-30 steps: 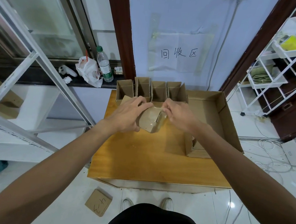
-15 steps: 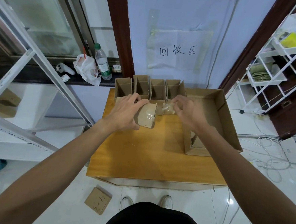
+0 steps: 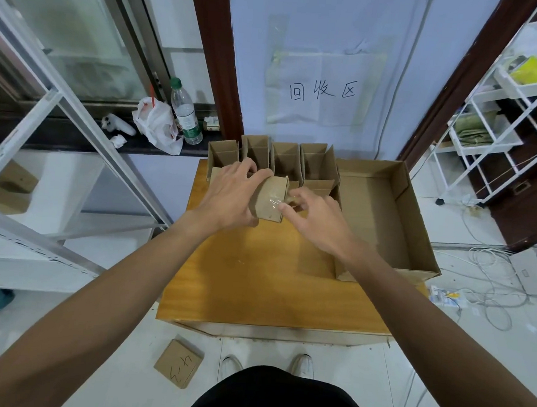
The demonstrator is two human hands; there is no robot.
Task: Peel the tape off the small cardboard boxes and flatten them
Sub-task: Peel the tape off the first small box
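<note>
Head view: the left hand (image 3: 233, 194) grips a small cardboard box (image 3: 271, 189) from its left side, fingers curled over the top. It holds the box above the far part of the wooden table (image 3: 255, 282). The right hand (image 3: 317, 219) pinches the clear tape (image 3: 274, 201) at the box's right edge with thumb and forefinger. Open boxes (image 3: 283, 156) stand in a row just behind, and a large cardboard box (image 3: 404, 197) lies to the right.
</note>
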